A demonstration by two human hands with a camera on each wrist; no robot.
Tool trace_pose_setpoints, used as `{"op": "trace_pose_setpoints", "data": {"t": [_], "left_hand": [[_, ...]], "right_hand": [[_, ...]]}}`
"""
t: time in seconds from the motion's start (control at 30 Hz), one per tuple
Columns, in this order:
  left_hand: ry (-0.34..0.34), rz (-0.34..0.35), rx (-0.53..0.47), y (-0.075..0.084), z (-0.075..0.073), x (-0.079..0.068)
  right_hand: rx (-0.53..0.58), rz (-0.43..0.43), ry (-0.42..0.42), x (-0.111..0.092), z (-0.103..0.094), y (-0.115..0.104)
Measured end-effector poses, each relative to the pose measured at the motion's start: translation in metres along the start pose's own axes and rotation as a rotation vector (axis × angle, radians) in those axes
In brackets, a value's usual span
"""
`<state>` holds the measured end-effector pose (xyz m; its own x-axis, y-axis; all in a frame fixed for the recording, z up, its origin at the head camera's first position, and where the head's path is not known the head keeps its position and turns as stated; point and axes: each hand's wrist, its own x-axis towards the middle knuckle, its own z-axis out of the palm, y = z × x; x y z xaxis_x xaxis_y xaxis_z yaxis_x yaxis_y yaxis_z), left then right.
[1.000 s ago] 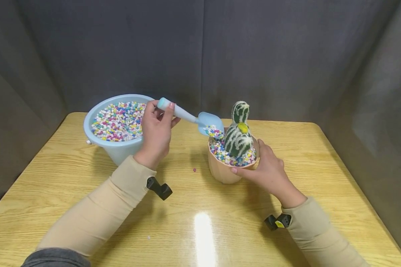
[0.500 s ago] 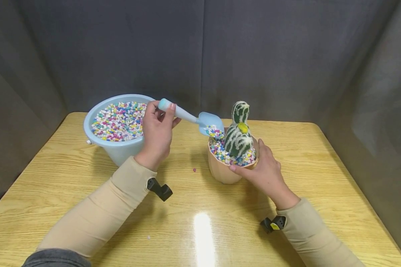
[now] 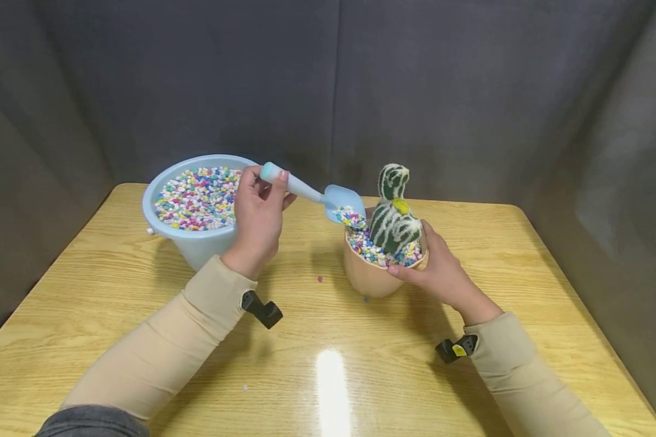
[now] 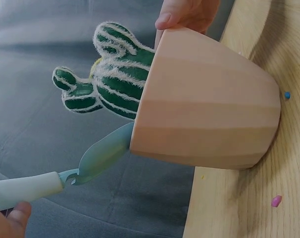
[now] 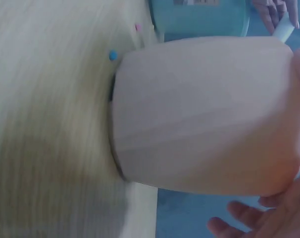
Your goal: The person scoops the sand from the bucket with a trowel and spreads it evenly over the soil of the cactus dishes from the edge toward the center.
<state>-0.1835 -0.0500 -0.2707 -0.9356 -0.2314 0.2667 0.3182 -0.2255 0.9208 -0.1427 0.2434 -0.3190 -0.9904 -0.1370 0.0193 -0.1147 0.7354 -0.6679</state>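
Observation:
My left hand (image 3: 258, 215) pinches the pale handle of a light-blue scoop (image 3: 343, 200). Coloured pebbles (image 3: 350, 215) lie in its blade, whose tip meets the left rim of a peach flowerpot (image 3: 373, 279). With the thumb at the front rim and fingers round the right side, my right hand (image 3: 443, 270) holds the pot. The left wrist view shows the pot (image 4: 209, 104) at close range. In it stands a green, white-striped cactus (image 3: 388, 224) with a yellow flower, leaning a little and set among pebbles. The right wrist view shows my fingers (image 5: 244, 214) beside the pot.
A light-blue bucket (image 3: 197, 246) full of coloured pebbles stands left of the pot, partly behind my left hand. A pink pebble (image 3: 320, 279) and a blue pebble (image 3: 367, 299) lie loose on the wooden table (image 3: 284, 364). A dark curtain (image 3: 328, 91) hangs behind.
The pot has turned and shifted slightly right under my right hand, so the cactus's side arm points more to the right. A blue pebble now shows before the pot. The scoop stays nearly still.

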Motion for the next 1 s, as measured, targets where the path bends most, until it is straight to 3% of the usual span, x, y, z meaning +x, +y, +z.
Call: {"op": "trace_pose_setpoints", "data": {"t": [0.23, 0.4, 0.67, 1.0], "left_hand": [[0.002, 0.007, 0.013, 0.002, 0.001, 0.000], [0.003, 0.012, 0.012, 0.003, 0.001, 0.000], [-0.006, 0.022, 0.028, 0.003, 0.002, 0.001], [-0.033, 0.082, 0.059, 0.002, 0.002, -0.003]], "right_hand": [[-0.158, 0.015, 0.102, -0.005, 0.005, -0.016], [-0.203, 0.030, 0.142, -0.004, 0.008, -0.024], [-0.108, -0.034, 0.141, 0.001, 0.006, -0.017], [-0.004, -0.140, 0.001, 0.010, -0.006, -0.004]]}}
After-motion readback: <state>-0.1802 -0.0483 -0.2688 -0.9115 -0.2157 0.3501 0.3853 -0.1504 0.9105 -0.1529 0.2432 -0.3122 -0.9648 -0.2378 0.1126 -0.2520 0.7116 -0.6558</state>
